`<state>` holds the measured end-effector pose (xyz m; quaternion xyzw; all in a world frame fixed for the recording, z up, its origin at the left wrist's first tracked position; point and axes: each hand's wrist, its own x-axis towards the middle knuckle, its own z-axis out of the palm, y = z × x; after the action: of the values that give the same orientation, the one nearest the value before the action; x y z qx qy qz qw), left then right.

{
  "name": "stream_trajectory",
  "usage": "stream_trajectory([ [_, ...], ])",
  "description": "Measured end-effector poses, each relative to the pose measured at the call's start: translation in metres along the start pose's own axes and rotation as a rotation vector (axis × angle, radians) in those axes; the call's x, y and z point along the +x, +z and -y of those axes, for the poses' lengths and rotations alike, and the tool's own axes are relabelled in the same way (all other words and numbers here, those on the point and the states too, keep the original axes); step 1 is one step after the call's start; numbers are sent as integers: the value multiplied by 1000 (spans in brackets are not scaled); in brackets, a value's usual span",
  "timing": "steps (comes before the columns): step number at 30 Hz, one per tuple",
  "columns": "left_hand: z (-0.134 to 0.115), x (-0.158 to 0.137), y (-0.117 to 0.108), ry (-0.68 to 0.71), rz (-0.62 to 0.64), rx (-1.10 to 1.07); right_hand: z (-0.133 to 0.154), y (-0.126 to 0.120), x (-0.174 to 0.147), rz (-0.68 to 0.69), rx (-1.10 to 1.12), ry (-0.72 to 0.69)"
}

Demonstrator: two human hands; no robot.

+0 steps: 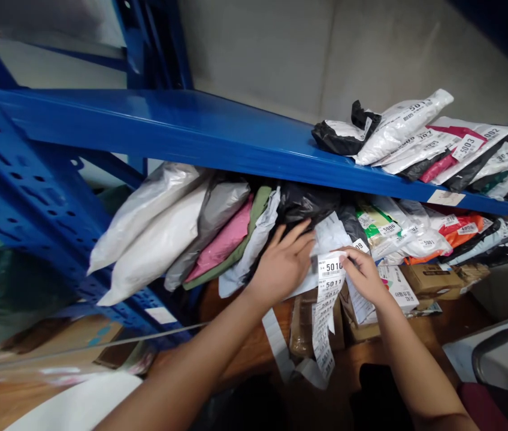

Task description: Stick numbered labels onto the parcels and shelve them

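My left hand (286, 260) lies with its fingers spread across a black plastic parcel (305, 200) on the lower shelf. A pale grey mailer bag (329, 234) stands just beyond its fingertips, between my two hands. Between thumb and fingers, my right hand (364, 272) pinches the top of a long strip of printed number labels (331, 284). The top label reads 5010 and the one under it 5011. The strip hangs down in front of the shelf, and its tail curls below. Part of the pale bag is hidden behind the strip and my hands.
Unlabelled white, grey, pink and green parcels (222, 233) lean at the left. Numbered parcels (425, 233) stand to the right, above cardboard boxes (431, 280). The blue upper shelf (182, 129) overhangs my hands and bears more numbered parcels (409, 126). A blue upright (51, 197) rises at left.
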<state>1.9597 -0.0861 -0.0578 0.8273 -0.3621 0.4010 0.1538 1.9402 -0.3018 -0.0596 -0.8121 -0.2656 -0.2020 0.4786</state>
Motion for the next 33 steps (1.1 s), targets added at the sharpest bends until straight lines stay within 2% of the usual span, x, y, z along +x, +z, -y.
stream_trajectory([
  [2, -19, -10, 9, -118, -52, -192, 2, -1, 1, -9, 45, 15],
  [4, -36, -19, 21, -366, -97, -516, 6, -2, 1, -25, 63, 22],
  [7, -55, -24, 37, -741, -160, -1120, 11, -4, 1, -34, 47, -3],
  [9, -64, -22, 43, -884, -218, -1390, 14, -5, 1, -50, 30, -24],
  [11, -72, -17, 46, -956, -323, -1497, 17, -6, 0, -65, 13, -36],
  [14, -83, -10, 49, -1026, -459, -1519, 17, -7, -3, -77, -18, -57],
  [16, -87, -6, 51, -1078, -467, -1503, 15, -7, -6, -116, -5, -55],
  [19, -90, -1, 54, -1122, -444, -1472, 8, -7, -9, -167, 140, 29],
  [22, -91, 1, 53, -1114, -445, -1357, 2, -7, -10, -124, 262, 136],
  [24, -93, 1, 51, -1112, -465, -1296, 1, -7, -10, -119, 270, 163],
  [30, -103, -1, 50, -1131, -472, -1374, 13, -7, -15, -163, 132, 118],
  [33, -108, 1, 52, -1145, -583, -1252, 16, -4, -15, -140, 172, 159],
])
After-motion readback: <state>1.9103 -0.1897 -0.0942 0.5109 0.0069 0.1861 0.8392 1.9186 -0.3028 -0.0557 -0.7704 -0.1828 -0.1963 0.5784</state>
